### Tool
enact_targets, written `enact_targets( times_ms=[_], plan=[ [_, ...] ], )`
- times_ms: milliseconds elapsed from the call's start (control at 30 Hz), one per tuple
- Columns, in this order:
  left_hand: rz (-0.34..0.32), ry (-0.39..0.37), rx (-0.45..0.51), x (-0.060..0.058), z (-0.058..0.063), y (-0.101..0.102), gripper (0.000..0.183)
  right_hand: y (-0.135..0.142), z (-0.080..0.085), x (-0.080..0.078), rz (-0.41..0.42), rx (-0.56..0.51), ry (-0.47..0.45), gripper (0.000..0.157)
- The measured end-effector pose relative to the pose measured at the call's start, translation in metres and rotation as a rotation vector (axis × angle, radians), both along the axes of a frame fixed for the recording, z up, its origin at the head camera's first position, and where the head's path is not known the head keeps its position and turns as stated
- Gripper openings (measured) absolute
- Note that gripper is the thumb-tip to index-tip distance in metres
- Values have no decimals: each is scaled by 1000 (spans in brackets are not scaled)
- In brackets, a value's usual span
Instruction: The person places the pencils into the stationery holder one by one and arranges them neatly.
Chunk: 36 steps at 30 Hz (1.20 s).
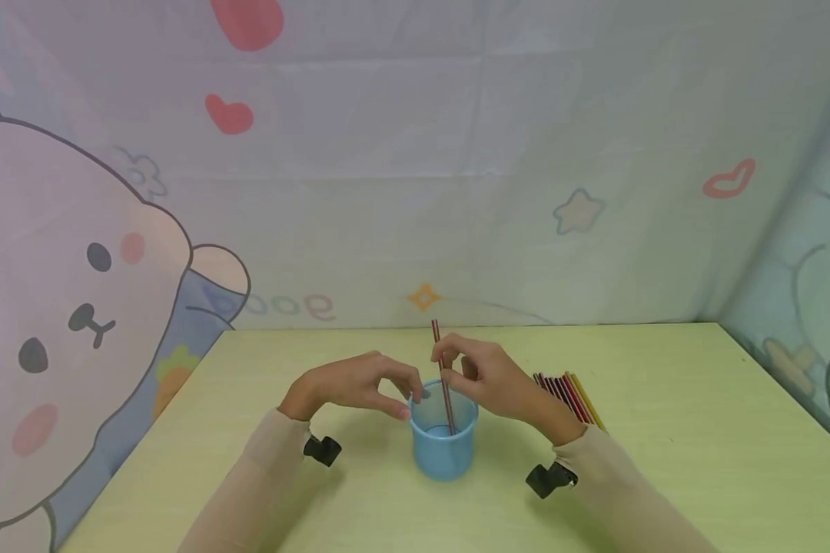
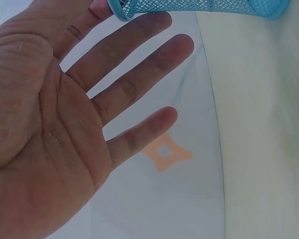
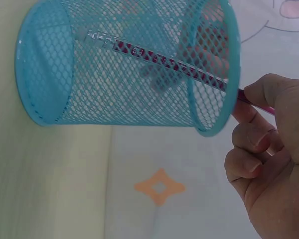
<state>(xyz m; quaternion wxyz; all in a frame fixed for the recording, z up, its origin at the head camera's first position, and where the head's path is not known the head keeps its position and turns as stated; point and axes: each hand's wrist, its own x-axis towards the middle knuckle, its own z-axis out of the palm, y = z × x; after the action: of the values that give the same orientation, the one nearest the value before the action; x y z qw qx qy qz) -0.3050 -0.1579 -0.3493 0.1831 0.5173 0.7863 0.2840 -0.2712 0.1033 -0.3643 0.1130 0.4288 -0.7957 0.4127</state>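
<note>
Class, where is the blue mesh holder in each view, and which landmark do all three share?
Head: blue mesh holder, below centre, slightly right.
Left wrist: blue mesh holder, partly visible, cut off by the top edge.
Right wrist: blue mesh holder, sideways across the upper left and centre.
Shared landmark: the printed orange diamond, seen in all three views.

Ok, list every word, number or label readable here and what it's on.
"good", mirror-reversed, on the backdrop.
"HB", apparently, upside down, on the pencil inside the blue cup; its other lettering is too blurred to read.
Row of pencils on the table: too small to read any.
</note>
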Motion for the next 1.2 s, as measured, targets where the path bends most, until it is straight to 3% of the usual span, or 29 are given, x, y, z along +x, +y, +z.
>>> enact_targets(
  times_ms=[200, 467, 967, 1200],
  plan=[
    [-6, 10, -9, 1, 2, 2, 25, -7, -8, 1, 0, 64, 28, 21],
    [-7, 22, -9, 0, 1, 2, 14, -10, -13, 0, 14, 80, 24, 16],
    [-3, 3, -1, 0, -1, 1, 17, 1, -4, -3, -16, 73, 22, 18],
    [-15, 2, 6, 1, 0, 1, 16, 13, 6, -5, -77, 59, 35, 16]
  ],
)
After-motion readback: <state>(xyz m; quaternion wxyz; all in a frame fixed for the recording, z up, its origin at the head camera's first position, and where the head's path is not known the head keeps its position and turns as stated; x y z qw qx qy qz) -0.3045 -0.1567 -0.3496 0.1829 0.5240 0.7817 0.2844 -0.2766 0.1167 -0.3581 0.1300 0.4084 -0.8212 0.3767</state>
